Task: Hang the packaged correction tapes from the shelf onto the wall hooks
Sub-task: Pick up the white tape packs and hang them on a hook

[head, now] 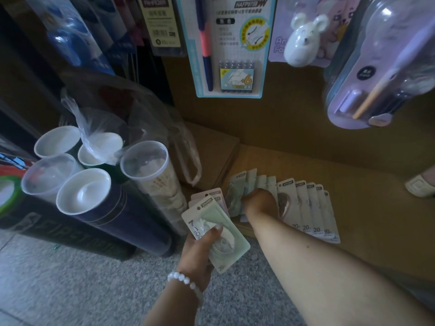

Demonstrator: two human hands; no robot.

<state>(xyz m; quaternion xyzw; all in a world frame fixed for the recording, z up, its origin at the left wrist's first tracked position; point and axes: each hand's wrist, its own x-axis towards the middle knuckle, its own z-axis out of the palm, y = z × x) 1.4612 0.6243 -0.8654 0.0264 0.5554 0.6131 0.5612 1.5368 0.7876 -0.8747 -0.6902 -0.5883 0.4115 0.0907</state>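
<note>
Your left hand (200,250) grips a small stack of packaged correction tapes (217,234), thumb across the front. Your right hand (257,201) reaches down onto the fanned row of packs (303,208) lying on the low wooden shelf (353,184); whether its hidden fingers grip anything, you cannot tell.

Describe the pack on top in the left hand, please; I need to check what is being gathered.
The top pack is a pale green card with a clear plastic blister holding a white, curved correction tape. A small hole and a dark label sit at its upper end, and dark print shows on the white left part. It lies tilted, hole end away from the person, on a few pinkish packs fanned behind it. The left hand holds the bundle from below, thumb across the front.
</note>
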